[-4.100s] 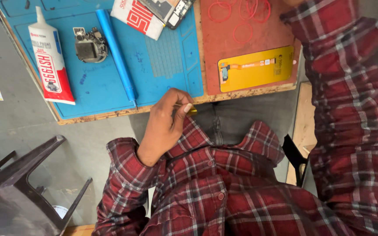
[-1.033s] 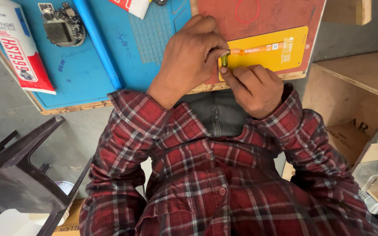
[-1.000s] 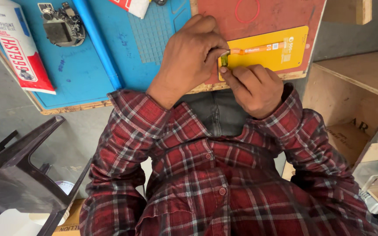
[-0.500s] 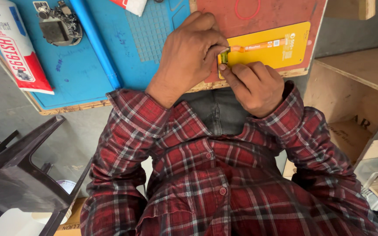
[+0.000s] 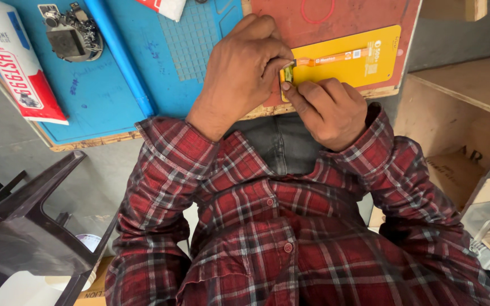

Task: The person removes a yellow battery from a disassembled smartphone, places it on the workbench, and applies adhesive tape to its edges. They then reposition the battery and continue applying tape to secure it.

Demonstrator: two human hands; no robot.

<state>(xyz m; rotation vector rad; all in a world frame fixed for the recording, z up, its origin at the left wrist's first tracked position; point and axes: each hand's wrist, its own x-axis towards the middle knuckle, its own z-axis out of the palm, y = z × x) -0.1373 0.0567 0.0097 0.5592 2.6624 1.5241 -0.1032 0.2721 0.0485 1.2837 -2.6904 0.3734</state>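
Note:
My left hand rests on the table's front edge and pinches a small green part between thumb and forefinger. My right hand meets it from below, its fingertips on the same part. Both hands sit at the left end of a yellow card, which has a thin orange tool lying on it. The card lies on a red mat. How much of the green part lies under my fingers cannot be made out.
A blue work mat with a blue ridge covers the left of the wooden board. On it lie a white glue tube and a small electronic module. A dark plastic chair stands lower left, wooden boxes at right.
Four seconds ago my left hand was alone at the board's edge and my right arm reached up. Both hands have since met at the yellow card and barely moved in the last second.

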